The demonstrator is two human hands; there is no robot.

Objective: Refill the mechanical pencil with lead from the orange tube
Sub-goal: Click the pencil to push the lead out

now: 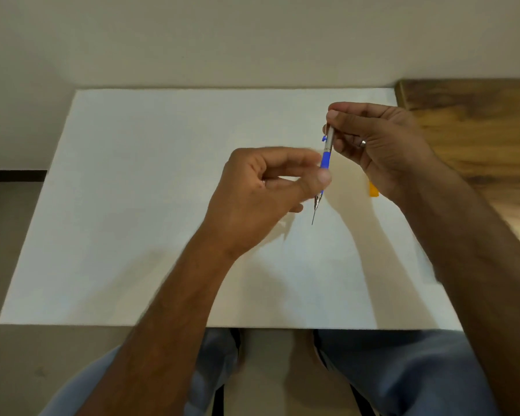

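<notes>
Head view: right hand (382,145) grip pinches the silver top of the mechanical pencil (324,163); left hand (261,190) grip pinches its blue lower barrel. Pencil near upright above the white tabletop (132,220), lead tip down. Orange tube (373,190) lies on the tabletop, mostly hidden behind the right hand.

**Both hands hold the pencil over the white counter**

The mechanical pencil (324,163) hangs nearly upright, tip down, a thin lead showing below its metal tip. The right hand (382,145) pinches its silver upper barrel; the left hand (261,190) grips the blue section. The orange tube (373,190) lies on the counter (132,205), partly hidden behind the right hand.
</notes>
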